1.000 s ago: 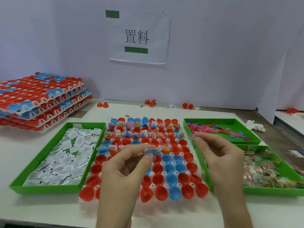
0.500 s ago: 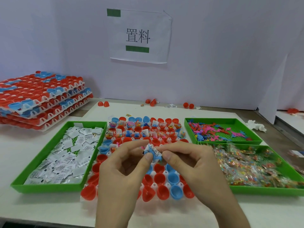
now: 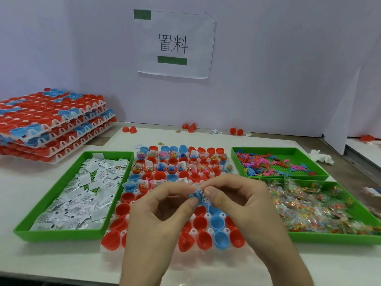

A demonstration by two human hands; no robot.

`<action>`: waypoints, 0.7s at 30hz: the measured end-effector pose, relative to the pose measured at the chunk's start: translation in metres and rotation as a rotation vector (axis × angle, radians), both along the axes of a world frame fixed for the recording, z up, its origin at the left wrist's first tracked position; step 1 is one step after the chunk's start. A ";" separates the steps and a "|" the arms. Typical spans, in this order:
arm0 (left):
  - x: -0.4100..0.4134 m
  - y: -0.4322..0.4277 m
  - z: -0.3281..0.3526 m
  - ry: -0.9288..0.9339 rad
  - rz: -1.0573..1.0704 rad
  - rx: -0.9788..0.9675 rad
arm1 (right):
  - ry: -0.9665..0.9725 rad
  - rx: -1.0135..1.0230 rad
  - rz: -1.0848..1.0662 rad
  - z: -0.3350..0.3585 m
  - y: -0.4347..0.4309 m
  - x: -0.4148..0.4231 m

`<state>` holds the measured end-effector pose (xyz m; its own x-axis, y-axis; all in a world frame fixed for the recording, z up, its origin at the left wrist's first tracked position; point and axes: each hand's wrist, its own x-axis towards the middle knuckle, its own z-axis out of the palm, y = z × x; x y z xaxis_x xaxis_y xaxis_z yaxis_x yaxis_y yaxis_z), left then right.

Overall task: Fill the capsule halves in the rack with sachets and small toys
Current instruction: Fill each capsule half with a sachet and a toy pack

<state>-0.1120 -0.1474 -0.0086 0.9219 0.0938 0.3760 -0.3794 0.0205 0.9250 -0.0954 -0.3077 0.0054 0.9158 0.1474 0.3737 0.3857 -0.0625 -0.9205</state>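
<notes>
A small white printed sachet (image 3: 203, 196) is held in the air between both hands, with a blue toy (image 3: 193, 195) pressed against its left-hand side. The left hand (image 3: 165, 215) pinches the pair between thumb and forefinger, and the right hand (image 3: 237, 203) pinches the sachet's other edge the same way; the remaining fingers of both hands are curled.

Directly below the grip lies the white rack (image 3: 193, 231) of red and blue capsule halves (image 3: 217, 222). The halves under and nearer than the grip are bare inside, while those beyond it hold sachets and coloured bits.

To the left of the grip, beside the rack, a green tray (image 3: 68, 234) holds a heap of white sachets. To the right, a near green tray (image 3: 329, 238) is piled with clear packets of coloured pieces, and beyond it a second green tray (image 3: 288, 178) holds small pink, blue and red toys.

Further off to the left stands a stack of filled racks (image 3: 51, 124). Beyond the grip, loose red halves (image 3: 129, 129) lie near the wall, where a paper sign (image 3: 175, 44) hangs.
</notes>
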 end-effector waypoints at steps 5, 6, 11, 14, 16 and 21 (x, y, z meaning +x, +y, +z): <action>0.000 0.002 -0.001 0.005 0.028 -0.005 | 0.006 -0.083 0.064 0.000 0.000 -0.001; 0.000 0.002 -0.001 0.004 0.032 0.003 | -0.002 -0.114 0.061 0.000 0.000 -0.001; -0.002 0.000 0.002 0.033 0.018 -0.008 | -0.023 -0.144 0.061 0.000 0.000 0.000; -0.002 0.001 0.003 0.046 -0.007 0.006 | -0.042 -0.163 0.054 0.000 -0.003 -0.001; -0.002 0.001 0.001 0.056 -0.025 0.061 | -0.065 -0.214 0.031 0.000 -0.004 -0.002; -0.001 -0.001 -0.001 0.116 -0.090 0.115 | -0.157 -0.332 -0.077 -0.002 -0.007 -0.003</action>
<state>-0.1132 -0.1486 -0.0093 0.9625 -0.0284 0.2699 -0.2711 -0.0585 0.9608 -0.0985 -0.3144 0.0038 0.8644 0.2168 0.4537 0.5028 -0.3825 -0.7751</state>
